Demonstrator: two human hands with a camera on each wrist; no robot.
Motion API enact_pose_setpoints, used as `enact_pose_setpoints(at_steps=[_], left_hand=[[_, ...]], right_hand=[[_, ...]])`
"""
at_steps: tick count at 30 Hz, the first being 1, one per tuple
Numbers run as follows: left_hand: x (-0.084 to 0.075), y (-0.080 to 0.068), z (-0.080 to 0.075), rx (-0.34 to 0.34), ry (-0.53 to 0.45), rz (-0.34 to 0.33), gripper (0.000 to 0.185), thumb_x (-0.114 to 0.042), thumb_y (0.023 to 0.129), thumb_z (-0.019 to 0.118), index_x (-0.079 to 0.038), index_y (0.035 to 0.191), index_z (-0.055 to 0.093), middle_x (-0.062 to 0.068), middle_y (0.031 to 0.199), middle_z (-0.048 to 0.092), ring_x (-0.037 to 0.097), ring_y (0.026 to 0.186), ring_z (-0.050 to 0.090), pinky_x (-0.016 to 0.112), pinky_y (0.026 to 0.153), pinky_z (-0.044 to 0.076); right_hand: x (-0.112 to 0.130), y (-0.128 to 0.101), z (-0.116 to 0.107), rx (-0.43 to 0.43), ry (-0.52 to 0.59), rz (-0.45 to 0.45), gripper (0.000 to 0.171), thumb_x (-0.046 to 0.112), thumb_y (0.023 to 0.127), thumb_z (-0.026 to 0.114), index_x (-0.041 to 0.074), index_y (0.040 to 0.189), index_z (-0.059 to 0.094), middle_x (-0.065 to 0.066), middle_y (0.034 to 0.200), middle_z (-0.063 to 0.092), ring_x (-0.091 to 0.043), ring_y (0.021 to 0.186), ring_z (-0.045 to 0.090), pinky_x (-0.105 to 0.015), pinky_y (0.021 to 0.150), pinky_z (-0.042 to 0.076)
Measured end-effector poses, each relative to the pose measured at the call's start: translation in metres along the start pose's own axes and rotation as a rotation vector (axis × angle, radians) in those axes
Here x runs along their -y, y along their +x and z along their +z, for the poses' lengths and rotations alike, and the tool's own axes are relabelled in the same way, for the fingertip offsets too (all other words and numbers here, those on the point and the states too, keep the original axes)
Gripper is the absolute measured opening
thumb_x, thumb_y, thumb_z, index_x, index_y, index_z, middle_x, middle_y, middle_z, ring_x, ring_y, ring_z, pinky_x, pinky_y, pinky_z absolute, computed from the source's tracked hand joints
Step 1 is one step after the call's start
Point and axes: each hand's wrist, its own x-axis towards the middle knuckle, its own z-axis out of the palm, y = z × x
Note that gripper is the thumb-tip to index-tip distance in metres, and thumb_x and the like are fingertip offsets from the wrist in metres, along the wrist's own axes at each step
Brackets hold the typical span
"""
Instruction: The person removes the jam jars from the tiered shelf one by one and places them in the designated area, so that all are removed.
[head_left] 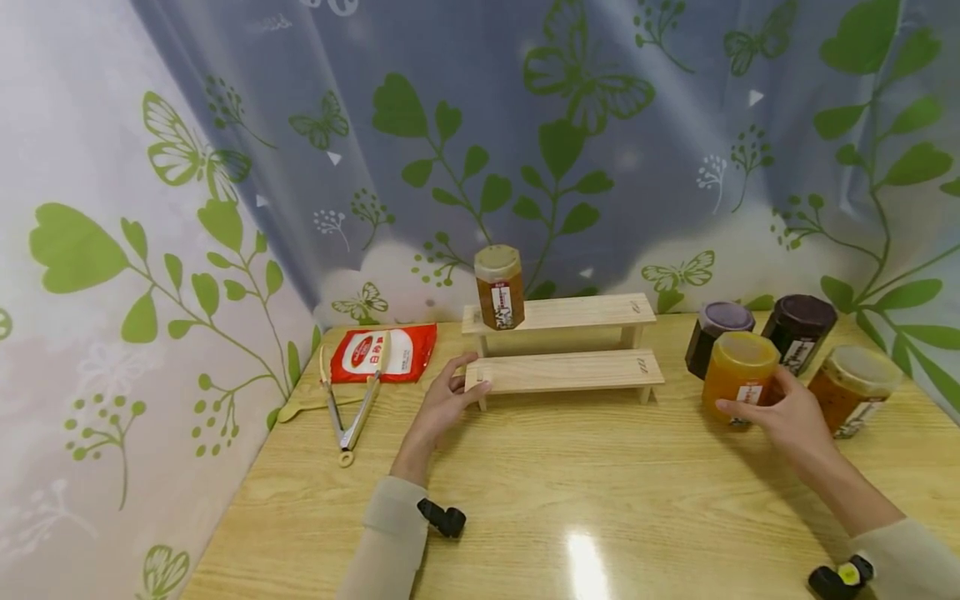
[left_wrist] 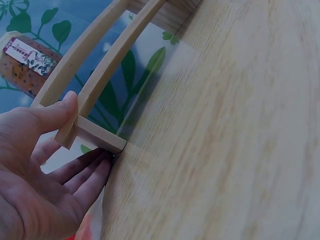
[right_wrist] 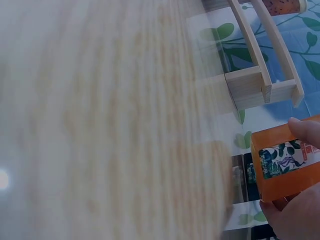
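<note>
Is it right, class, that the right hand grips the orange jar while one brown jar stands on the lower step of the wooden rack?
No. In the head view the brown jar stands on the upper step of the wooden rack; the right hand does grip the orange jar.

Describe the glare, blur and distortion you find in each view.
Head view: a bright glare spot on the table, edges bent by the wide lens. Left wrist view: sharp on the rack. Right wrist view: table blurred, the orange jar clearer.

The counter [head_left: 600, 500] is pale yellow wood grain. The stepped rack [head_left: 564, 371] is light bare wood. The nearest jar [head_left: 738, 375] is orange, another [head_left: 798, 329] dark purple. The pouch [head_left: 384, 352] is red and white. The curtain [head_left: 525, 125] shows green leaves and butterflies.
</note>
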Motion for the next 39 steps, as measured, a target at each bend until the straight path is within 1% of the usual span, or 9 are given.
enact_pose_setpoints(at_steps=[4, 12, 17, 26, 31, 32, 35, 37, 39], left_hand=[[0.001, 0.0, -0.001, -0.006, -0.008, 0.0, 0.06, -0.026, 0.098, 0.075, -0.026, 0.153, 0.05, 0.017, 0.143, 0.06, 0.033, 0.131, 0.057, 0.052, 0.109, 0.043], [0.002, 0.0, 0.001, 0.002, -0.01, -0.001, 0.061, -0.026, 0.098, 0.076, -0.025, 0.153, 0.05, 0.017, 0.146, 0.057, 0.034, 0.135, 0.053, 0.053, 0.11, 0.041], [0.001, 0.001, 0.002, 0.001, -0.008, -0.009, 0.062, -0.026, 0.098, 0.076, -0.026, 0.154, 0.05, 0.018, 0.148, 0.055, 0.035, 0.137, 0.051, 0.054, 0.111, 0.041], [-0.007, -0.003, 0.0, 0.0, -0.017, -0.02, 0.063, -0.02, 0.098, 0.075, -0.021, 0.155, 0.048, 0.02, 0.148, 0.055, 0.037, 0.137, 0.051, 0.055, 0.112, 0.04], [0.0, -0.001, 0.0, -0.003, -0.015, -0.008, 0.062, -0.025, 0.097, 0.076, -0.027, 0.153, 0.05, 0.017, 0.145, 0.059, 0.034, 0.133, 0.055, 0.053, 0.11, 0.042], [0.001, 0.0, 0.0, -0.002, -0.016, -0.008, 0.062, -0.025, 0.097, 0.076, -0.026, 0.153, 0.05, 0.017, 0.145, 0.058, 0.034, 0.134, 0.055, 0.053, 0.11, 0.042], [0.001, 0.0, 0.001, 0.004, -0.026, -0.01, 0.064, -0.023, 0.097, 0.076, -0.025, 0.155, 0.048, 0.018, 0.146, 0.057, 0.035, 0.134, 0.054, 0.054, 0.111, 0.041], [0.001, 0.001, 0.001, 0.005, -0.03, -0.01, 0.066, -0.022, 0.098, 0.076, -0.024, 0.156, 0.047, 0.019, 0.148, 0.056, 0.036, 0.136, 0.053, 0.055, 0.111, 0.04], [0.0, 0.001, 0.0, 0.004, -0.03, -0.009, 0.067, -0.022, 0.098, 0.075, -0.023, 0.157, 0.045, 0.02, 0.149, 0.055, 0.036, 0.137, 0.052, 0.055, 0.111, 0.04]], right_hand=[[-0.003, 0.0, -0.001, 0.007, -0.003, 0.013, 0.086, 0.032, 0.089, 0.085, -0.002, 0.153, 0.039, -0.014, 0.127, 0.058, 0.007, 0.094, 0.048, -0.015, 0.074, 0.042], [-0.014, -0.001, -0.002, -0.019, 0.047, 0.006, 0.076, 0.027, 0.089, 0.086, 0.002, 0.146, 0.044, 0.024, 0.104, 0.053, 0.006, 0.093, 0.049, -0.013, 0.075, 0.042], [-0.018, -0.003, -0.002, -0.01, 0.07, 0.013, 0.077, 0.025, 0.09, 0.085, 0.006, 0.151, 0.041, 0.024, 0.11, 0.05, 0.0, 0.097, 0.046, -0.016, 0.079, 0.039], [-0.017, 0.0, -0.001, 0.052, 0.148, -0.005, 0.088, 0.022, 0.092, 0.082, 0.019, 0.162, 0.029, 0.014, 0.132, 0.047, 0.001, 0.116, 0.04, -0.057, 0.112, 0.029], [-0.018, 0.001, -0.002, 0.071, 0.187, -0.012, 0.09, 0.02, 0.092, 0.082, 0.023, 0.163, 0.027, 0.008, 0.137, 0.046, -0.014, 0.13, 0.04, -0.071, 0.116, 0.018], [-0.018, 0.001, -0.003, 0.073, 0.182, -0.013, 0.089, 0.021, 0.093, 0.082, 0.025, 0.163, 0.027, 0.011, 0.135, 0.046, -0.013, 0.129, 0.041, -0.07, 0.116, 0.018], [-0.016, 0.001, -0.006, 0.078, 0.144, -0.024, 0.086, 0.022, 0.094, 0.08, 0.022, 0.162, 0.028, 0.017, 0.129, 0.047, -0.009, 0.12, 0.046, -0.042, 0.112, 0.037], [-0.013, 0.002, -0.008, 0.083, 0.111, -0.026, 0.084, 0.024, 0.096, 0.079, 0.015, 0.162, 0.027, 0.019, 0.125, 0.047, -0.001, 0.108, 0.045, -0.025, 0.095, 0.044], [-0.01, 0.002, -0.011, 0.089, 0.096, -0.028, 0.085, 0.025, 0.097, 0.077, 0.008, 0.161, 0.024, 0.017, 0.125, 0.047, 0.002, 0.103, 0.046, -0.014, 0.079, 0.042]])
